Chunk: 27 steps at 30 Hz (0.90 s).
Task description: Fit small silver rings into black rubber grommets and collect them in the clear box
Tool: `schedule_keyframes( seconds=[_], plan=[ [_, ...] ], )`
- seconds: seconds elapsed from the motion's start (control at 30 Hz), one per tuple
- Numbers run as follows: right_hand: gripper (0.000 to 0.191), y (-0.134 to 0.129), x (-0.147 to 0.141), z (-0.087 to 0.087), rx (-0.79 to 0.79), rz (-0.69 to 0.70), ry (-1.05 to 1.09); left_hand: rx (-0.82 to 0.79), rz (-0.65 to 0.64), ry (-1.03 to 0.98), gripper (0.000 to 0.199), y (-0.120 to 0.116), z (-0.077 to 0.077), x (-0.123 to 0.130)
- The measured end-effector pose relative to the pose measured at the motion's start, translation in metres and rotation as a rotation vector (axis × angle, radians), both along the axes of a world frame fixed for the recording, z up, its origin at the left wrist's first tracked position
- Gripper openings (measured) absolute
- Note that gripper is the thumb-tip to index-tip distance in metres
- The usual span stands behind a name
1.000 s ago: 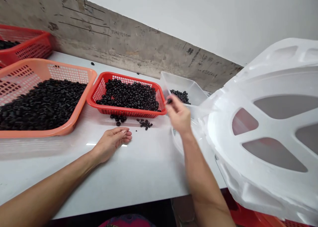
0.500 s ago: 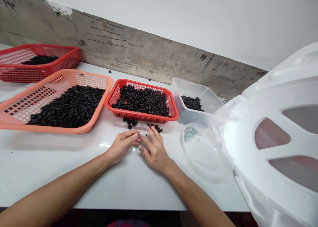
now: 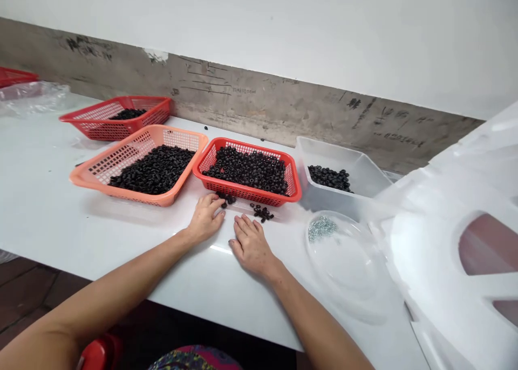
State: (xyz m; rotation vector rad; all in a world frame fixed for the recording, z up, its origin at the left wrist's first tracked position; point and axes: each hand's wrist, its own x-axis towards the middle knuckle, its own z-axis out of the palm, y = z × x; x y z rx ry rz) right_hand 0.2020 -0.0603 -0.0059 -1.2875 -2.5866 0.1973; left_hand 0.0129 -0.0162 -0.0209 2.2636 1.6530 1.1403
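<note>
My left hand [image 3: 206,218] lies palm down on the white table [image 3: 133,240], its fingertips by a small heap of loose black rubber rings [image 3: 226,199]. My right hand [image 3: 251,246] rests flat beside it, fingers spread, just below a second heap of rings [image 3: 261,212]. Neither hand holds anything that I can see. Behind them stands a red plastic mesh basket [image 3: 259,196] full of the same rings. To its left, a salmon-orange mesh basket [image 3: 141,196] holds more, and a clear plastic box [image 3: 360,176] holds a smaller amount.
A round clear dish [image 3: 348,262] with small silvery pieces [image 3: 321,228] sits to my right. A further red basket [image 3: 117,128] stands at the back left, near a plastic bag [image 3: 32,97]. White moulded foam [image 3: 445,251] fills the right edge. A concrete wall strip [image 3: 251,100] runs behind.
My view has swung back and shows more of the table. My hands have drawn slightly apart, and the left one has flattened. A second earlier, my right hand was up by the clear box, pinching a ring.
</note>
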Motion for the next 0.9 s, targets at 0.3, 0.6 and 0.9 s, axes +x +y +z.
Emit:
schedule_keyframes(
  seconds=[0.3, 0.6, 0.9],
  plan=[
    [0.05, -0.002, 0.003, 0.001, -0.026, 0.013, 0.059, -0.002, -0.035, 0.594, 0.038, 0.013, 0.028, 0.018],
    [0.05, -0.002, 0.004, -0.001, -0.029, 0.024, 0.097, -0.024, 0.005, 0.624, 0.042, 0.019, 0.022, 0.023],
    [0.047, 0.0, 0.004, -0.004, -0.012, 0.021, 0.098, -0.013, -0.064, 0.438, 0.039, 0.022, 0.008, 0.006]
  ],
)
